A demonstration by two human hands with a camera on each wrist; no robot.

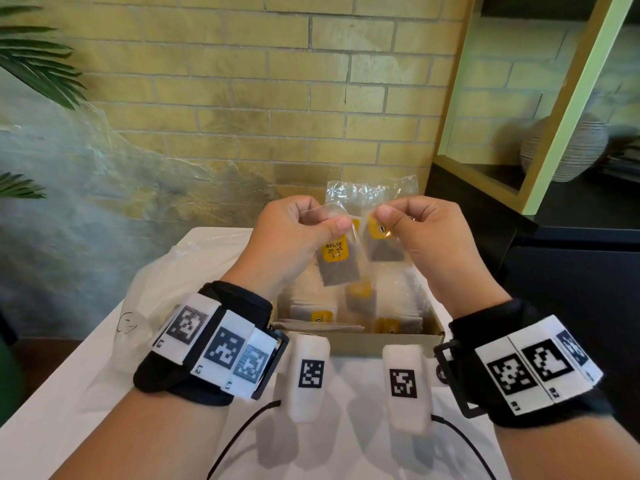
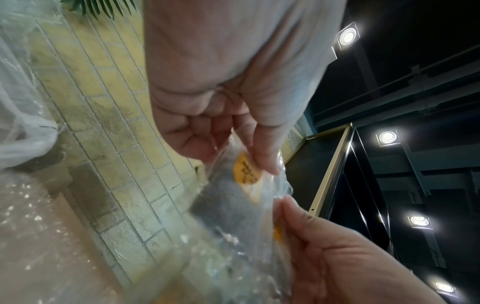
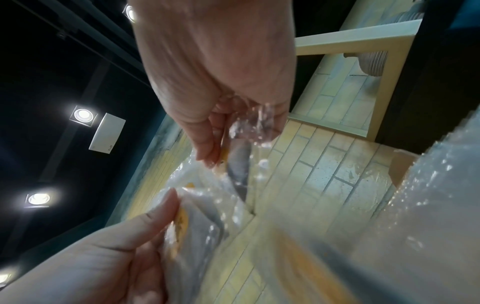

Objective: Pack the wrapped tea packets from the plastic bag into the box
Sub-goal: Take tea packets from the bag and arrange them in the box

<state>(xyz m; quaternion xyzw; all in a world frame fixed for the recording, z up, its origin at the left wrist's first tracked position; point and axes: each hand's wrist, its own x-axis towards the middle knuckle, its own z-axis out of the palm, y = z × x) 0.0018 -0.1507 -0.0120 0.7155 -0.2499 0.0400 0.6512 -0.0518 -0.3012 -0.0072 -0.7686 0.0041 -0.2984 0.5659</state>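
Note:
Both hands are raised above an open cardboard box (image 1: 363,342) on the white table. My left hand (image 1: 329,223) pinches the top of a clear-wrapped tea packet (image 1: 337,268) with a yellow RELAX tag. My right hand (image 1: 388,220) pinches a second wrapped packet (image 1: 384,249) right beside it. The two wrappers touch, and crinkled clear film (image 1: 372,190) sticks up behind the fingers. Up close, the left hand (image 2: 233,156) grips by the yellow tag (image 2: 246,170), and the right hand (image 3: 226,144) grips its own packet (image 3: 240,164). Several wrapped packets (image 1: 322,311) lie in the box.
A crumpled translucent plastic bag (image 1: 156,282) lies on the table (image 1: 86,393) left of the box. A brick wall stands close behind. A dark cabinet with a pale-framed shelf (image 1: 540,161) and a ribbed vase is at the right. Palm leaves (image 1: 34,64) hang at the left.

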